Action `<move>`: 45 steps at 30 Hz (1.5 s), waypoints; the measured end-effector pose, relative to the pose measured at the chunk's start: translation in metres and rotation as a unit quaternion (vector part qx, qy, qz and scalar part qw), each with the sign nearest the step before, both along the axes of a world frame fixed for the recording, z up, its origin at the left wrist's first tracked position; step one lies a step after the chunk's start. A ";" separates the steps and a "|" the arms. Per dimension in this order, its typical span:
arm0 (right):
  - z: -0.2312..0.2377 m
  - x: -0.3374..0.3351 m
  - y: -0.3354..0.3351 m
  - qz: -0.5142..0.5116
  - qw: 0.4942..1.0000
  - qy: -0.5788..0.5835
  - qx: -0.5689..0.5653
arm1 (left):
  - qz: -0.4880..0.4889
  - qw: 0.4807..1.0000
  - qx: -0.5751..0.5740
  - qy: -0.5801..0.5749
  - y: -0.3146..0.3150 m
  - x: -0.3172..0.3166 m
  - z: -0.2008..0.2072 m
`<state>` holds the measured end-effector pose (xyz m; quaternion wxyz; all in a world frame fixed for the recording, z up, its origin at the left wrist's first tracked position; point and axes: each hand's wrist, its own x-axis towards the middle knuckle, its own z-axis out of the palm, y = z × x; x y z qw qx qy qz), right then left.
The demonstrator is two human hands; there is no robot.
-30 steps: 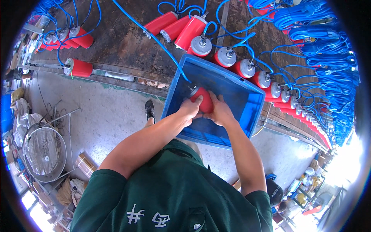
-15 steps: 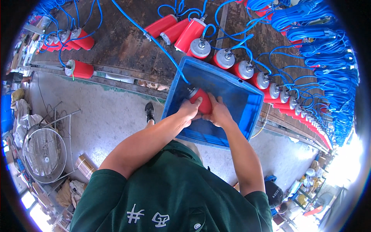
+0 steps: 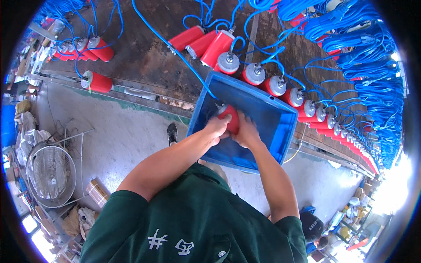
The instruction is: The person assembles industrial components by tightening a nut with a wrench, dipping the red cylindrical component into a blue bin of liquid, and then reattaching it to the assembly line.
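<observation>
Both of my hands are inside a blue plastic bin (image 3: 281, 136), closed around a red cylinder with a metal end cap (image 3: 231, 118). My left hand (image 3: 217, 127) grips its near left side, thumb lying across the red surface. Against the right side my right hand (image 3: 247, 132) presses, its fingers partly hidden behind the cylinder. The capped end is tilted toward the far left of the bin. From there a blue cable (image 3: 186, 59) runs over the bin's rim and up across the bench. The bin's inside is dark, and I cannot tell whether it holds liquid.
A stained bench (image 3: 144, 65) lies beyond the bin. On it, red capped cylinders (image 3: 255, 73) form a long row to the right, with coiled blue cables (image 3: 372, 70) behind. One cylinder (image 3: 97, 82) lies at the left edge. A large fan (image 3: 51, 175) stands left; a person's dark cap (image 3: 311, 227) shows lower right.
The view has shifted slightly. In my hands the red cylinder has turned a little and shows less of its side. Both hands keep their hold.
</observation>
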<state>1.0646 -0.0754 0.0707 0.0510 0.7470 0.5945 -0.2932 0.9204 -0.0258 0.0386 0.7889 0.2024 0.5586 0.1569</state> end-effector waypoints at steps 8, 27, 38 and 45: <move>0.050 0.006 -0.025 -0.118 0.940 0.285 0.147 | 0.003 0.952 0.300 0.052 -0.020 -0.002 0.039; 0.141 -0.010 -0.015 -0.017 0.908 0.284 0.307 | 0.255 0.891 0.314 -0.207 0.007 -0.034 0.146; 0.094 -0.009 0.005 -0.073 0.812 0.552 -0.175 | 0.301 0.911 0.242 -0.142 0.052 -0.107 0.102; 0.069 -0.013 0.006 -0.251 0.676 0.623 -0.304 | 0.319 0.897 0.201 -0.230 0.063 -0.135 0.062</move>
